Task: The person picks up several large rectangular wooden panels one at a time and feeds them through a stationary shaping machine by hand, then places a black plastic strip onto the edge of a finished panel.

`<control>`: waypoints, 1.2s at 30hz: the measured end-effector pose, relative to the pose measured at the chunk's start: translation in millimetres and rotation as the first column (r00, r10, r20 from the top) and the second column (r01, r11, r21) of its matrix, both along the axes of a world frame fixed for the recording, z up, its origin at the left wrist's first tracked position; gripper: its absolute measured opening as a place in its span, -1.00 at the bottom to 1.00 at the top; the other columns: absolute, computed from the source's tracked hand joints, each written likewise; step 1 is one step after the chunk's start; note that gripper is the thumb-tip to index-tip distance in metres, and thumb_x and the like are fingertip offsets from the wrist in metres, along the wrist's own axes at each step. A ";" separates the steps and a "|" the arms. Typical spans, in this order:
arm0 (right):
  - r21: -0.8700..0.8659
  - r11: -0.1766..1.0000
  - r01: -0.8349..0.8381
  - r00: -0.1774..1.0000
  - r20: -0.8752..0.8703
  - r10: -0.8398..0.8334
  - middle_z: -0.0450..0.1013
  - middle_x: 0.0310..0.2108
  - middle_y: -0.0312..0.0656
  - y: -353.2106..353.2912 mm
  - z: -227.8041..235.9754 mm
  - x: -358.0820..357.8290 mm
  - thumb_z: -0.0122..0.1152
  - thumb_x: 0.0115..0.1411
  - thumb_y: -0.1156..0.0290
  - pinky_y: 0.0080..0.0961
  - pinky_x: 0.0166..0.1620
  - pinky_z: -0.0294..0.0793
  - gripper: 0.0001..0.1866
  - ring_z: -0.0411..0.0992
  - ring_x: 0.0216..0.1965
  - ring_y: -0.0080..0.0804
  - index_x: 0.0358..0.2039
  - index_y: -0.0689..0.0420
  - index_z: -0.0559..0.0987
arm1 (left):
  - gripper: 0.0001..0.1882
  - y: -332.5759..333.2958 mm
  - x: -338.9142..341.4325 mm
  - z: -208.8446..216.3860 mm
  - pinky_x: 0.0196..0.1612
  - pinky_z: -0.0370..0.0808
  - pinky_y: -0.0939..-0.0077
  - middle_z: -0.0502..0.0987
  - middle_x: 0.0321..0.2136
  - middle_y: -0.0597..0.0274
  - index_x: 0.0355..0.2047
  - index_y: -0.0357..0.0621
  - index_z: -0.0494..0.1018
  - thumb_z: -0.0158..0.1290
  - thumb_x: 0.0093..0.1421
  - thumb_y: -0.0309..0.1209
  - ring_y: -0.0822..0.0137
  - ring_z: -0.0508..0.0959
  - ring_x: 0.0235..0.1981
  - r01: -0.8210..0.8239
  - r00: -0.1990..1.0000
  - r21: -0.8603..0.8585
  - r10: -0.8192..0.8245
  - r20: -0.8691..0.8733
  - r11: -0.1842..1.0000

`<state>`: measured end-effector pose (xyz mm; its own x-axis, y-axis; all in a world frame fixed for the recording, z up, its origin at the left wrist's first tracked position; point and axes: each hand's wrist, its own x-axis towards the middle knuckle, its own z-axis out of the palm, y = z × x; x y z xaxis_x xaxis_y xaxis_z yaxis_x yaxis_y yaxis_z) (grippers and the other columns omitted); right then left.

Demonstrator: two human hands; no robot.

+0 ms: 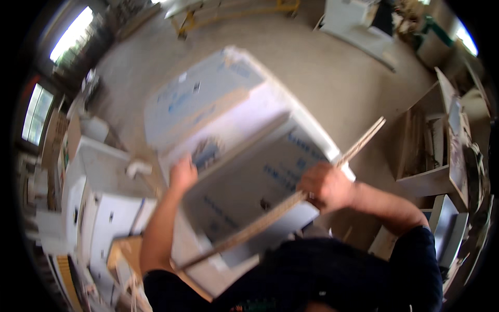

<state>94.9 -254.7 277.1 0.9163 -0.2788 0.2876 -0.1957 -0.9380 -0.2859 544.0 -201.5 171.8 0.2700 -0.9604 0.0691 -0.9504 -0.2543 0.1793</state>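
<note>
My right hand is closed around a long, thin wood-coloured strip. The strip runs at a slant across the front of my body, its far end pointing up to the right. Past it lies a large board with a grey film-covered surface bearing blue print. My left hand is curled by the board's left side, next to a blue-grey patch on a white surface. Blur hides what, if anything, its fingers hold. Another film-covered grey-blue panel lies beyond, with a small label on it.
White cabinets or boxes stand close on my left, with a white bent piece on top. An open wooden box stands at the right. A yellow-framed trolley and a white panel stand are at the far side.
</note>
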 end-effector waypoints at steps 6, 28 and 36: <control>-0.003 1.000 -0.005 0.999 0.038 0.005 0.36 -0.51 -0.23 -12.3 -4.6 -10.8 0.37 -0.13 0.34 -0.37 -0.26 0.40 -0.71 0.44 -0.38 -0.26 -0.46 0.10 0.42 | -0.65 55.1 -125.6 149.8 -0.26 0.48 0.22 0.52 -0.31 -0.01 -0.10 -0.20 0.44 0.06 0.07 -0.44 -0.07 0.53 -0.33 0.157 0.982 -0.417 -0.187 -0.032 0.895; -0.053 0.998 -0.035 0.988 0.151 0.043 0.43 -0.48 -0.23 -2.1 -14.9 -11.5 0.36 -0.13 0.38 -0.41 -0.28 0.37 -0.76 0.47 -0.37 -0.31 -0.48 0.12 0.46 | -0.64 137.1 -243.0 139.8 -0.28 0.47 0.28 0.48 -0.33 0.10 -0.19 -0.23 0.40 0.15 -0.05 -0.49 0.12 0.51 -0.29 0.284 0.958 -0.119 -0.275 0.081 0.951; -0.049 0.998 -0.024 0.990 0.137 0.031 0.43 -0.47 -0.22 -3.8 -12.8 -12.0 0.38 -0.16 0.37 -0.40 -0.20 0.38 -0.73 0.47 -0.33 -0.28 -0.46 0.12 0.47 | -0.58 126.1 -248.5 133.6 -0.31 0.48 0.28 0.48 -0.33 0.06 -0.16 -0.25 0.41 0.22 0.04 -0.29 0.04 0.53 -0.32 0.254 0.966 -0.101 -0.247 0.079 0.962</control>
